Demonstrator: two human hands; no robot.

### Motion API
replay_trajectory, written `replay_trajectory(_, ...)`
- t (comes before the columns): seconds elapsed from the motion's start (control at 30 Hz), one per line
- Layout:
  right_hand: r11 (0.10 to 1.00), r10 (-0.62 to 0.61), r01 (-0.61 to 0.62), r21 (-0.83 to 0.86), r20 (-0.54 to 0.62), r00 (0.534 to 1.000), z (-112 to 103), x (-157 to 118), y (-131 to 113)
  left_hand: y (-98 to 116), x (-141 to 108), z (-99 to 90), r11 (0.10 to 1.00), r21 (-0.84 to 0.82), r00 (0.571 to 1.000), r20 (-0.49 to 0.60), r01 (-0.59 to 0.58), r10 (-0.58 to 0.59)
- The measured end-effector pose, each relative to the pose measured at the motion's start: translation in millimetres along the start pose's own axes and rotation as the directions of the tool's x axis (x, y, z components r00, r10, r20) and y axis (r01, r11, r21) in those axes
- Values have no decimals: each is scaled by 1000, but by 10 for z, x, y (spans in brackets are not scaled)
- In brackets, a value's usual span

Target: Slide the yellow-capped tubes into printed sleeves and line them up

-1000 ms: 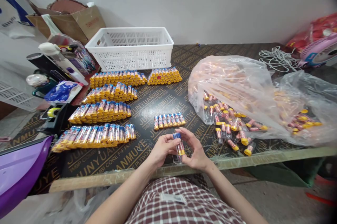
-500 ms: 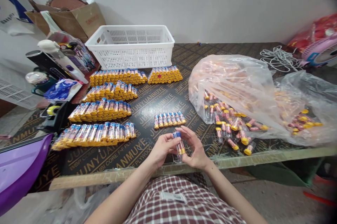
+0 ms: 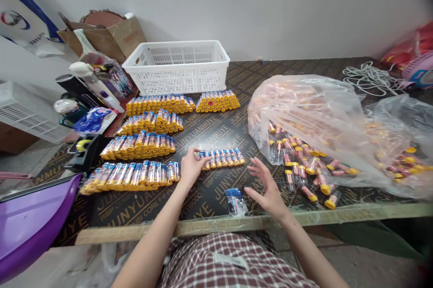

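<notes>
My left hand (image 3: pixel 192 165) is closed on a small tube (image 3: pixel 203 156) with a blue top, at the left end of a short row of tubes (image 3: pixel 225 157). These tubes have blue tops, printed wraps and yellow caps toward me, and they lie side by side on the dark board. To the right, my right hand (image 3: pixel 268 191) is open above the board, its fingers spread and holding nothing. Between my hands and nearer the edge lies a small stack of clear film pieces with blue ends (image 3: pixel 236 201).
Stacked rows of finished-looking tubes (image 3: pixel 131 175) lie at left, below a white plastic basket (image 3: pixel 179 78). At right, a large clear bag (image 3: pixel 297 98) spills yellow-capped tubes (image 3: pixel 302 171). A tape dispenser (image 3: pixel 83 150), a purple bin (image 3: pixel 40 225) and a coiled cable (image 3: pixel 370 78) are around.
My left hand has carried the tube forward and left to the row's end. My right hand has let go of it, opened and moved right. The view has shifted slightly.
</notes>
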State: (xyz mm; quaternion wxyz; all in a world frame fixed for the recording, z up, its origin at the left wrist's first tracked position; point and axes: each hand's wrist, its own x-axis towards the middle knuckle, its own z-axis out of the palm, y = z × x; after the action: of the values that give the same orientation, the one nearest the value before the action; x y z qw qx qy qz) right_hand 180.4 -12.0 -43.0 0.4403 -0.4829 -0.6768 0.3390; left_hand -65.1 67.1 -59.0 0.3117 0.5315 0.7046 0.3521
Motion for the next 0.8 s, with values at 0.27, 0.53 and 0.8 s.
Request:
replay_trajectory(0.27, 842, -28, -122, -525, -268, 963, -480, -24, 452, -53, 146, -42, 895, 437, 997, 32, -83, 77)
replay_trajectory(0.53, 345, 140, -355, -869, -327, 935, -909, -70, 825, 104, -570, 303, 939, 152, 874, 435, -309, 217)
replay_trajectory(0.8, 504, 199, -298, -811, -227, 953, -739, 25, 843, 6, -835, 460, 962, 119, 858, 488, -244, 157)
